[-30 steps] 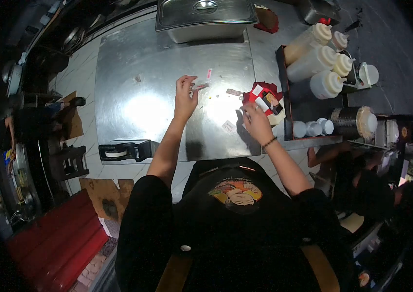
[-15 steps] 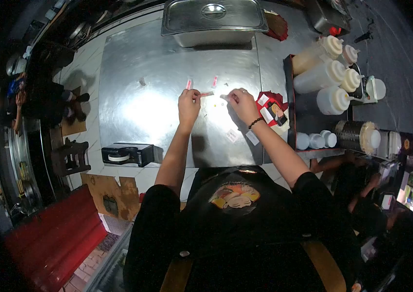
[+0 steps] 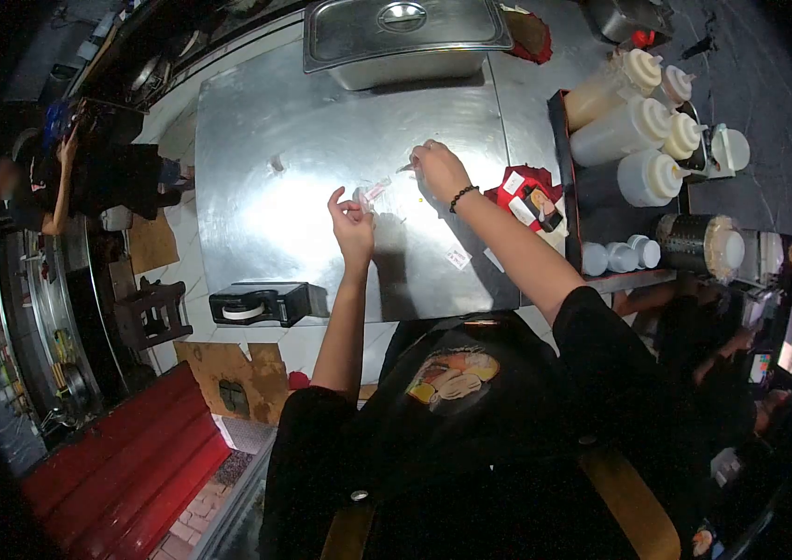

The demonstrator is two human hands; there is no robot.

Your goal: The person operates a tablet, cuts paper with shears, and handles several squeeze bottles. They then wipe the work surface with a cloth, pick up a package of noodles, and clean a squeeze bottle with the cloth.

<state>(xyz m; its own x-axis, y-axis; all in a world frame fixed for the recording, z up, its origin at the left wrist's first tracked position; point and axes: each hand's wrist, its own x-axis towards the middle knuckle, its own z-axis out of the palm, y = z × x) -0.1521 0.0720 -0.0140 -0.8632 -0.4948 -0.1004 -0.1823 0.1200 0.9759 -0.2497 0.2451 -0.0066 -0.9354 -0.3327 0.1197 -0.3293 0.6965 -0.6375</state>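
Observation:
My left hand (image 3: 353, 233) is over the middle of the steel table (image 3: 270, 117), index finger stretched out and the other fingers loosely bent. Right at its fingertips is a small clear packet with red print (image 3: 376, 190). Farther up and to the right, my right hand (image 3: 443, 168) has its fingertips pinched together low over the table. A small greyish tip (image 3: 405, 168) pokes out beside them; I cannot tell what it belongs to. A white printed packet (image 3: 458, 257) lies below the right hand, and tiny yellow bits dot the metal.
A lidded steel pan (image 3: 405, 56) stands at the back. On the right are a red package (image 3: 527, 196), a rack with squeeze bottles (image 3: 634, 131) and small cups (image 3: 622, 257). A black tape dispenser (image 3: 261, 303) sits at the front left. Another person (image 3: 102, 177) is at the far left.
My hands have moved apart: the left drew back and its fingers spread, the right reached away and to the left. Two red-printed packets beyond the hands no longer show there. The view shifted slightly.

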